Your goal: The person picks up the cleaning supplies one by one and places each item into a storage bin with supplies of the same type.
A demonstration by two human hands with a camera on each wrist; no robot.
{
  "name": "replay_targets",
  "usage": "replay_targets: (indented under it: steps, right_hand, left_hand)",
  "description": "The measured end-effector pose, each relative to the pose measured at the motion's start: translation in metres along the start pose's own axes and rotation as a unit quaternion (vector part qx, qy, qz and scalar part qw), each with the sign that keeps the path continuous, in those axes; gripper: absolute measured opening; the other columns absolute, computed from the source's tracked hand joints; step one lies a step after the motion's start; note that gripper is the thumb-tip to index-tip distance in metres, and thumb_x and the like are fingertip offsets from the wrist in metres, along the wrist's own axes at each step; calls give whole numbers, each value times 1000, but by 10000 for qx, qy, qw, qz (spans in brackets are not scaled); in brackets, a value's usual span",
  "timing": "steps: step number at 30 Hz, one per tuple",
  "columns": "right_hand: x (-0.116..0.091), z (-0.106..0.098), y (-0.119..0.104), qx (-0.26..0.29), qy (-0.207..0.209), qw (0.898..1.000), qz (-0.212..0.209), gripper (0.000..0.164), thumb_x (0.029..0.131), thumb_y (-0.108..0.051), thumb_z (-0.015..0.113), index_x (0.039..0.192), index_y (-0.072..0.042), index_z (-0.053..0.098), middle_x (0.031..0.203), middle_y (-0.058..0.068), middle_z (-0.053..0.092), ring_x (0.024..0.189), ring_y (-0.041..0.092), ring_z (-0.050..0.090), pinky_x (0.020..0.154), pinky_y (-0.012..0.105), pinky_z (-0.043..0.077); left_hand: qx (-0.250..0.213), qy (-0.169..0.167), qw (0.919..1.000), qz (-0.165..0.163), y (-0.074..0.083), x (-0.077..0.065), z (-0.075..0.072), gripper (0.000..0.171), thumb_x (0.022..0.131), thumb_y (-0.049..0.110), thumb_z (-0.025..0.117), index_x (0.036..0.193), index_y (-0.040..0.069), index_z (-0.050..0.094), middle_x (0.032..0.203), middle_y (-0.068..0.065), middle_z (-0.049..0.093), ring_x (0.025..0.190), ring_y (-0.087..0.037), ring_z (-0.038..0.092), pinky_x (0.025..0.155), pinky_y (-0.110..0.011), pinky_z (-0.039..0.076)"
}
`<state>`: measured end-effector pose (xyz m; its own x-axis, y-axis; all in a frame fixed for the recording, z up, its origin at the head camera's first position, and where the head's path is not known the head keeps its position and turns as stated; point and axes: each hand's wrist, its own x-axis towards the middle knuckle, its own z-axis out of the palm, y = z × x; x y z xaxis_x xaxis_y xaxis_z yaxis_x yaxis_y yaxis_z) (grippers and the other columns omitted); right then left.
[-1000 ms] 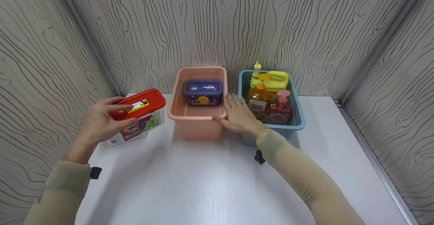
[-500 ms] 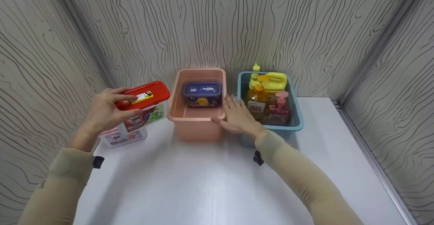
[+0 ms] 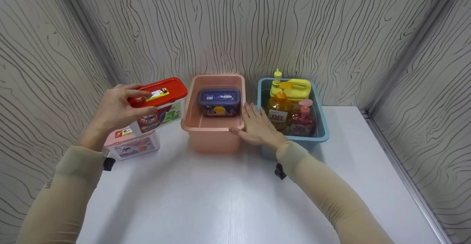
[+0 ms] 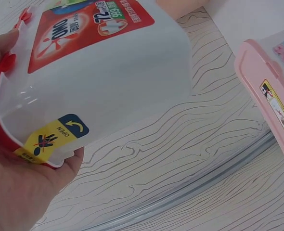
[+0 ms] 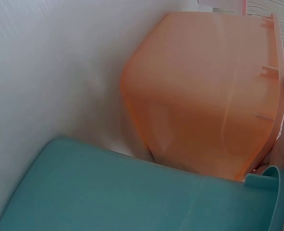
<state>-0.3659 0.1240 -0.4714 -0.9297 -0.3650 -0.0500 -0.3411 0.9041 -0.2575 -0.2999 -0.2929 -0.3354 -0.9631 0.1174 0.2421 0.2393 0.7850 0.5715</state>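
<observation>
My left hand [image 3: 119,108] grips a white OMO detergent box [image 3: 158,108] by its red lid, fingers over the top and thumb at the near side. The box is raised and slightly tilted, left of the pink bin [image 3: 217,139]. Below and behind it, a second detergent box with a pink lid [image 4: 267,91] stands on the table. With fingers straight, my right hand [image 3: 259,124] rests on the pink bin's right rim, beside the blue bin [image 3: 323,126]. A dark blue lidded box [image 3: 219,102] lies inside the pink bin.
In the blue bin stand an orange pump bottle [image 3: 278,113], a pink pump bottle [image 3: 302,120] and a yellow jug [image 3: 298,89]. Both bins sit on a white table [image 3: 228,200] before a wood-grain patterned wall [image 3: 220,27].
My left hand has lifted the red-lidded box up and rightward toward the pink bin, uncovering the pink-lidded box behind it. My right hand has stayed on the rim.
</observation>
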Motion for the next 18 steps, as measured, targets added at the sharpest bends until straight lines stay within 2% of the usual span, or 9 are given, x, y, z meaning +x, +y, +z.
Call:
replay_targets:
  steps: [10,18]
  right_hand:
    - [-1,0,1,-32,88,9999,-77,115,105,-87,36,181,-5,8,192,17,5,180,40,5,147,59,2]
    - [0,0,1,-104,8,9999,-65,117,104,-90,32,181,-6,7,192,17,3,180,39,2,147,59,2]
  left_hand:
    - [-84,-67,9999,73,9,17,6,61,96,46,89,148,16,76,177,-16,50,158,-47,43,121,-73,52]
    - [74,-230,9997,35,23,33,17,62,97,45,88,149,15,74,177,-15,49,154,-45,45,121,-71,53]
